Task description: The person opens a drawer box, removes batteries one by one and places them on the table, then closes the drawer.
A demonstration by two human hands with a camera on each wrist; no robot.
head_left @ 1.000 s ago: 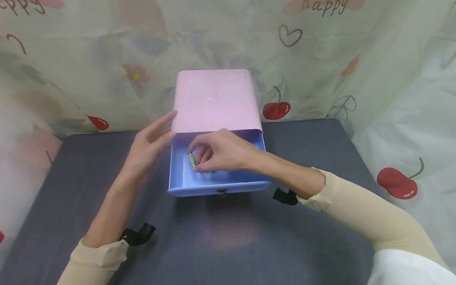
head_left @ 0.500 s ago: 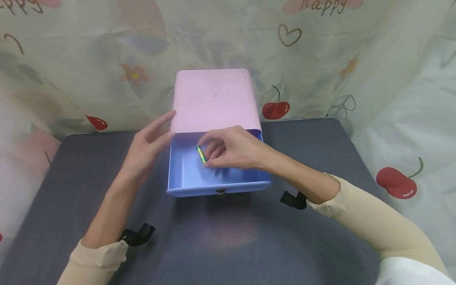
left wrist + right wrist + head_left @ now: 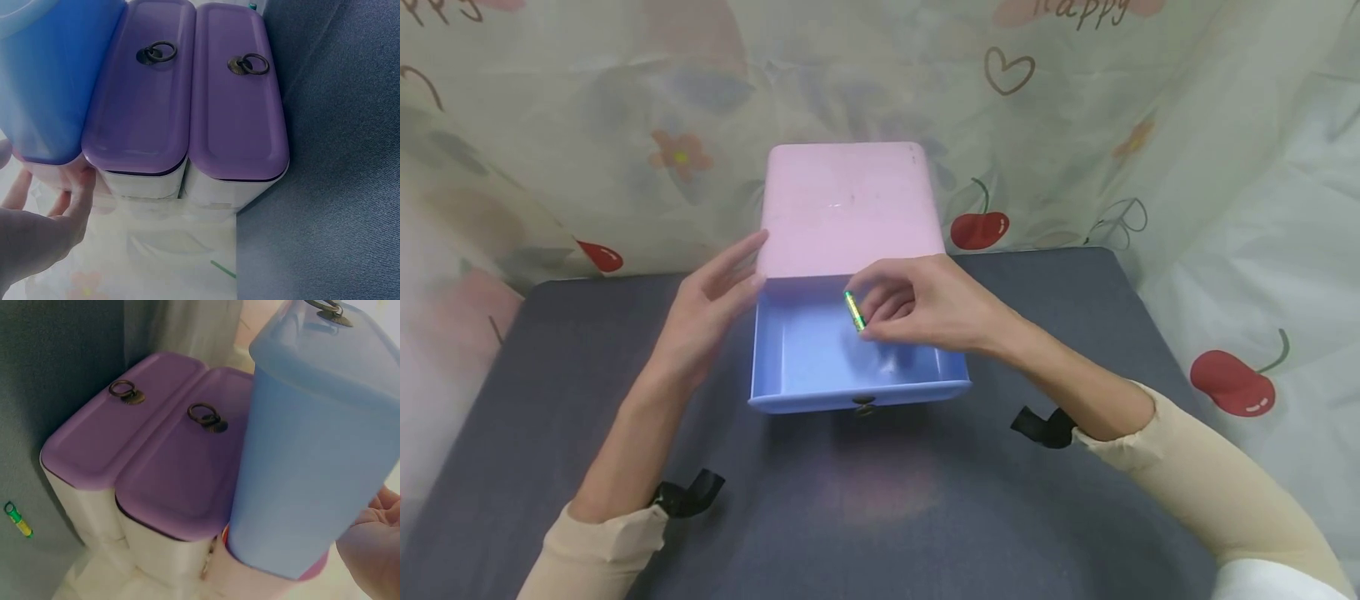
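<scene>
In the head view my right hand (image 3: 925,304) pinches a small green-and-yellow battery (image 3: 854,311) between thumb and fingertips, tilted, over the inside of a pulled-out blue drawer (image 3: 805,403). The drawer belongs to a cabinet with a pink top (image 3: 850,208). My left hand (image 3: 703,312) rests its extended fingertips against the left side of the cabinet. From the right wrist, my right hand (image 3: 375,547) shows only in part, and the drawer's wall hides the battery.
Two purple drawers (image 3: 140,112) with ring pulls sit shut beneath the blue one. On the grey table (image 3: 37,425), a small green-and-yellow object (image 3: 19,519) lies beside the cabinet. A patterned cloth (image 3: 850,75) hangs behind.
My right hand has moved to the right and slightly away from me with the battery, from the drawer's left part to its middle. My left hand keeps its place.
</scene>
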